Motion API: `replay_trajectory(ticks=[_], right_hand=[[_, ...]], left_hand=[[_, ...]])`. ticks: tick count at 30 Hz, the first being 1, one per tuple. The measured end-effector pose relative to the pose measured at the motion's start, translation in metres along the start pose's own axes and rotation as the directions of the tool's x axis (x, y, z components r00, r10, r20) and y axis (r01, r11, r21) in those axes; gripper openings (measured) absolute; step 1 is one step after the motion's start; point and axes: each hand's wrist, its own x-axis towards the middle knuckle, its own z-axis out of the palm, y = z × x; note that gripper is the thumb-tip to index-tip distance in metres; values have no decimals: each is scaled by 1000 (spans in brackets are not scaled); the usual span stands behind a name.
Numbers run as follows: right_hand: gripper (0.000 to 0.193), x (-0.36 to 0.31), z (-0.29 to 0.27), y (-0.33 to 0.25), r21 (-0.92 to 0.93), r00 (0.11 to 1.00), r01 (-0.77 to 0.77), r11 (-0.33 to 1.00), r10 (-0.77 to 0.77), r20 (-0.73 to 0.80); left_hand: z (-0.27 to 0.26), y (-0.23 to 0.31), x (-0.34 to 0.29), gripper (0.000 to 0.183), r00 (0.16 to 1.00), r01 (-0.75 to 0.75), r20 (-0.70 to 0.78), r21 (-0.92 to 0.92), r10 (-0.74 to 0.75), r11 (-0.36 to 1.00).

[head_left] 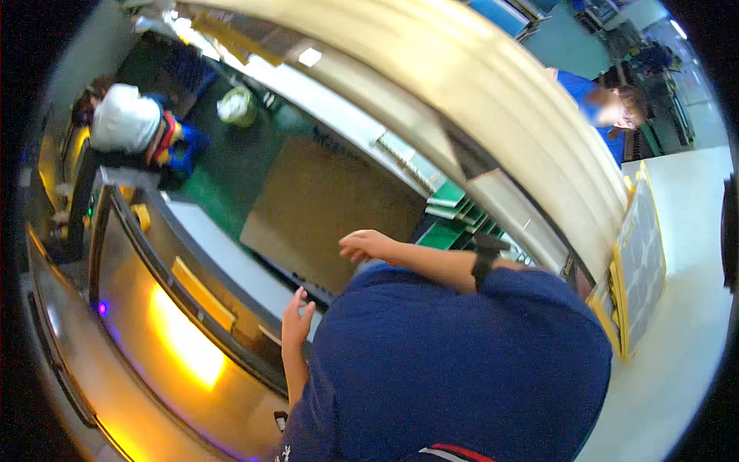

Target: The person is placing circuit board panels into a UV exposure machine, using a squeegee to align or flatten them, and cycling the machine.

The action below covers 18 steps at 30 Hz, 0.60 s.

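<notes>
Left hand (295, 319): grip spread, empty, beside the pale ledge (223, 244) along the machine (185, 339). Right hand (368, 246): grip loose, fingers bent, empty—over the brown sheet (323, 200). Green boards (443, 233) layered with gaps—likely so faces don't rub.

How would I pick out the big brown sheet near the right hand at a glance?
Find the orange-lit machine on the picture's left, then cross to the green floor on its right. There, just beyond the right hand, lies the brown sheet. It is broad, flat and straight-edged, unlike the round, pale bin farther up.
</notes>
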Motion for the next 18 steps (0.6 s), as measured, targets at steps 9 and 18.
replay_trajectory(ticks=[9, 18], right_hand=[[40, 44, 145, 12, -554, 748, 203, 807, 237, 619], [41, 58, 238, 51, -694, 636, 266, 669, 419, 648]], left_hand=[[39, -68, -176, 50, 740, 384, -459, -313, -493, 869], [140, -96, -378, 43, -40, 801, -943, -227, -329, 554]])
